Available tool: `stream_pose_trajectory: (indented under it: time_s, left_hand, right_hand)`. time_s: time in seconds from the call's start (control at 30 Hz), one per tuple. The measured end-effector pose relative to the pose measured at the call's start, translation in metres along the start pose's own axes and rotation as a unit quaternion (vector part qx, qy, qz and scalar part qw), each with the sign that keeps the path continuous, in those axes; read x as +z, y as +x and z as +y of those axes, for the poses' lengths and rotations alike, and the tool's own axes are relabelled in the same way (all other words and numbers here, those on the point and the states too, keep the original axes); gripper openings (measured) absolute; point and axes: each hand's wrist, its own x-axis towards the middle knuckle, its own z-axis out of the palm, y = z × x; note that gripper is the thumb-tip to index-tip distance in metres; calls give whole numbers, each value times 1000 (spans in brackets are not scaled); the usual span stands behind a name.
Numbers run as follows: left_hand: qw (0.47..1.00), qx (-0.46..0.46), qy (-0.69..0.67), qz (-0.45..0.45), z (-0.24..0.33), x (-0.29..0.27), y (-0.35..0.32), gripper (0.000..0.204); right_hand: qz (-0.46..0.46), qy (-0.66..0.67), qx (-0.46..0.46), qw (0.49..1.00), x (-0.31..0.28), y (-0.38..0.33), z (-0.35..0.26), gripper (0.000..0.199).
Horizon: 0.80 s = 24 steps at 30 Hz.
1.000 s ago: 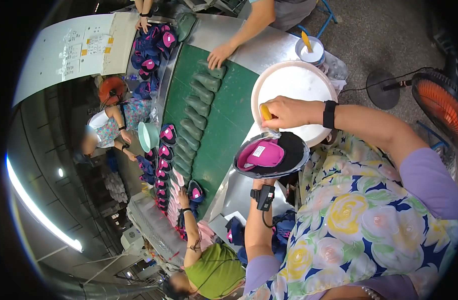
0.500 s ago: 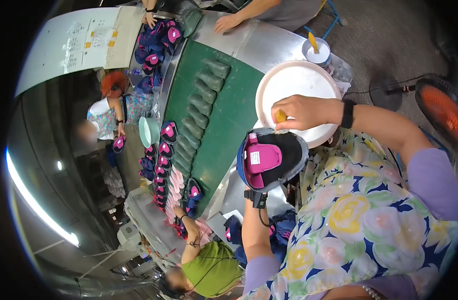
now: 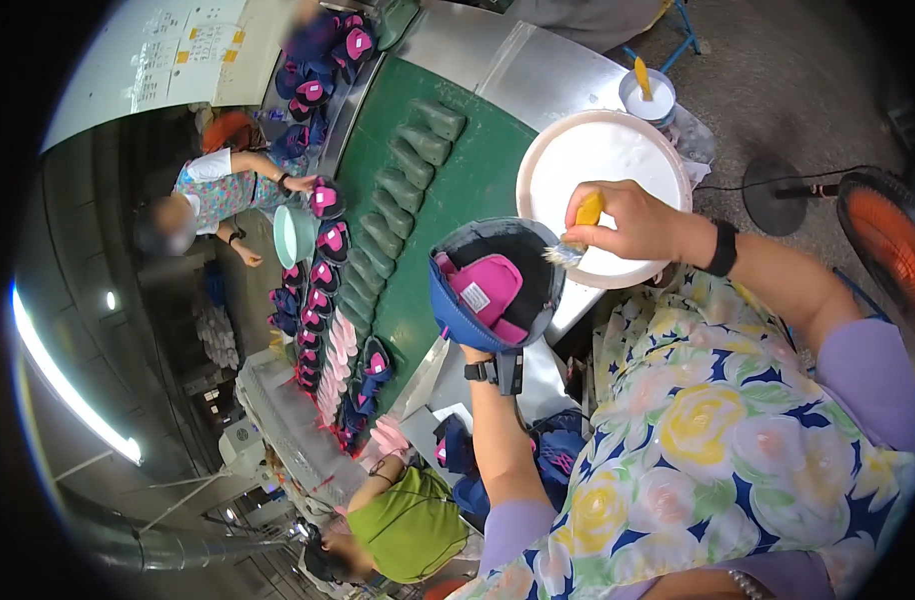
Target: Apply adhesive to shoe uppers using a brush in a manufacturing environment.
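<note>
My left hand (image 3: pixel 475 354) holds a navy blue shoe upper (image 3: pixel 503 285) from below, with most of its fingers hidden behind it. The upper's open underside faces up, showing a pink lining with a white label and a dark inner edge. In my right hand (image 3: pixel 633 225) is a brush (image 3: pixel 590 208) with a yellow handle, its pale bristles just off the upper's right edge. Under that hand stands a wide, pale pink-rimmed basin (image 3: pixel 525 180) with white content. More navy uppers (image 3: pixel 558 460) lie beside my left forearm.
A green conveyor belt (image 3: pixel 448 215) carries a row of dark green shoe lasts (image 3: pixel 398 187). Several uppers (image 3: pixel 321 275) line its far side. A small pot (image 3: pixel 666 120) with another brush stands behind the basin. Two co-workers (image 3: pixel 408 525) are at left; a fan (image 3: pixel 883 240) stands at right.
My left hand has shifted the upper left and slightly up. The brush has lifted off its edge and turned, its bristles now showing. The far co-worker has reached over to the row of uppers.
</note>
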Motion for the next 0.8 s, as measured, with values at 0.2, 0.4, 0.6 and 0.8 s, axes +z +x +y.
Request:
stream_pose_trajectory:
  time_s: [0.2,0.4,0.6,0.8]
  left_hand:
    - [995,57,58,52,14,6,8,49]
    - [916,-233,-288,155,-55,-89,-49,42]
    - [829,-336,-318,314,-110,-172,-66,35]
    - [826,-192,-341,405,-215,-277,-71,51]
  right_hand:
    - [-22,46,-112,992,50,-7,-16,16]
    - [89,32,-28,995,34,9,16,6]
    - [88,-3,68,994,23,-4,46,7]
    - [48,-35,186,981,50,22,42,5]
